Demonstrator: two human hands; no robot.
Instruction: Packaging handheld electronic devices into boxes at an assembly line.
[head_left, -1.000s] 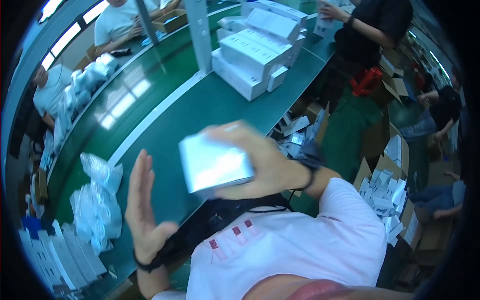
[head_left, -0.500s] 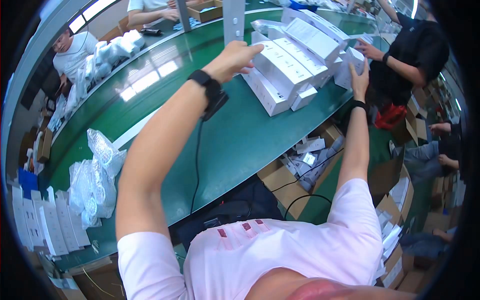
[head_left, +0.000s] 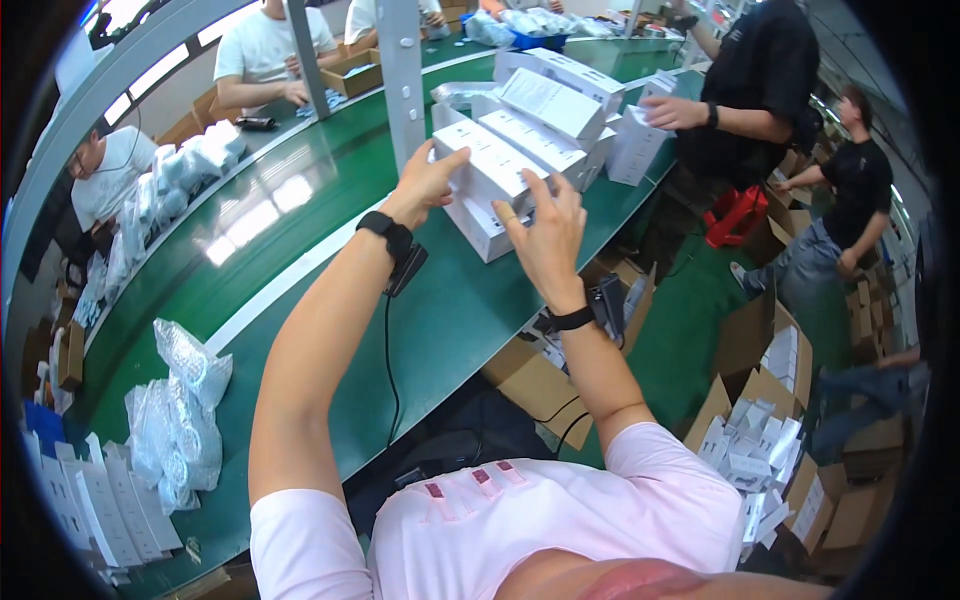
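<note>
Several white cartons lie stacked on the green table. My left hand (head_left: 428, 188) is at the left edge of the upper front carton (head_left: 495, 160), its index finger extended against the carton and thumb apart. Opposite it, my right hand (head_left: 548, 228) reaches over the carton's near right end with spread, bent fingers; contact there is hard to make out. Part of a lower carton (head_left: 482, 228) shows beneath. Another long carton (head_left: 550, 107) lies slanted on top of the stack. Dark bands circle both my wrists, each with a small dark device.
A co-worker's hand (head_left: 675, 112) touches an upright white carton (head_left: 632, 150) right of the stack. Bubble-wrap bags (head_left: 180, 430) lie at left, near a row of white cartons (head_left: 105, 505). A metal post (head_left: 403, 80) rises behind. Open cardboard boxes (head_left: 750, 430) stand lower right.
My right hand has left the carton at far right and come left to the front of the stack. The co-worker's hand stays at that carton. The whole view has shifted.
</note>
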